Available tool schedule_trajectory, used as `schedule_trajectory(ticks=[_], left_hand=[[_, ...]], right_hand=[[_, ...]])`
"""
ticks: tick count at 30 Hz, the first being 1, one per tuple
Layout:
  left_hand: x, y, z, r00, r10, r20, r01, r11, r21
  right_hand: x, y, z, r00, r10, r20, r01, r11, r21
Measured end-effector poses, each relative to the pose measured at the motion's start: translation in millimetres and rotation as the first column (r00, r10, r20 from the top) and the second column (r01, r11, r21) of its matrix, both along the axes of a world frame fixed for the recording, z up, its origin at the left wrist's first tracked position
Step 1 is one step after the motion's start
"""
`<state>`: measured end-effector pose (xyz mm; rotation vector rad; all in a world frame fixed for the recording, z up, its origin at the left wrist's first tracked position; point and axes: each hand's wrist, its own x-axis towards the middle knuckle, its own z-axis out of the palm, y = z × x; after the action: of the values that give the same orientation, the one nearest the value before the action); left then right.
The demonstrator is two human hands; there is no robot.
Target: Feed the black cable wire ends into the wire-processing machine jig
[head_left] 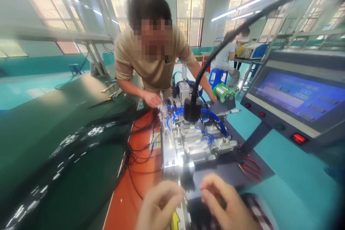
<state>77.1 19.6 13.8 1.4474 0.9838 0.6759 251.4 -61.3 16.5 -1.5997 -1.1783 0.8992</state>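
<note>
My left hand [159,205] and my right hand [225,205] sit at the bottom edge, both curled, fingertips close together just in front of a metal machine fixture [188,143]. Between the fingertips lies a small dark part [192,185] that I cannot make out. The fixture carries blue air hoses [175,113] and a black round head on a bent black arm [192,109]. Across the bench a person in a beige shirt [153,61] leans over, one hand [151,99] at the fixture's far left, the other near a green-rimmed wire spool [222,91].
A control panel with a blue screen [299,95] and a lit red button [298,138] stands at right. A green conveyor belt [54,143] and black cable bundles [81,143] lie at left. Red wires [249,169] lie on the dark base plate. Another person sits far behind.
</note>
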Motion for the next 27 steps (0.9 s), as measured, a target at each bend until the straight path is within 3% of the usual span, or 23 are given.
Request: schedule_trajectory(ticks=[2,3,10,16,21,24,27], left_hand=[[-3,1,-1.6,1.0,0.021,0.012,-0.02,0.997,-0.076],[-5,1,-2.0,0.999,0.032,0.018,-0.03,0.993,-0.115],[-13,8,3.7,0.992,0.103,0.068,-0.072,0.931,-0.359],[-9,4,11.1,0.996,0.092,-0.004,-0.085,0.904,-0.418],[-8,-2,13.4,0.994,0.107,0.004,-0.093,0.881,-0.463],[-9,-3,8.3,0.995,0.094,0.044,-0.063,0.88,-0.47],[-10,-2,-0.1,0.995,0.074,0.062,-0.038,0.891,-0.453]], right_hand=[[-6,8,2.9,0.986,0.144,0.077,-0.142,0.989,-0.035],[-8,12,3.7,0.983,0.158,0.093,-0.153,0.987,-0.059],[-28,30,-1.4,0.992,0.112,-0.06,-0.115,0.992,-0.053],[-30,39,-11.1,0.965,0.055,-0.258,-0.089,0.989,-0.119],[-28,39,-16.3,0.856,0.12,-0.502,-0.206,0.971,-0.12],[-33,32,-17.9,0.855,0.131,-0.503,-0.199,0.976,-0.084],[-41,25,-20.1,0.918,0.085,-0.388,-0.128,0.988,-0.088]])
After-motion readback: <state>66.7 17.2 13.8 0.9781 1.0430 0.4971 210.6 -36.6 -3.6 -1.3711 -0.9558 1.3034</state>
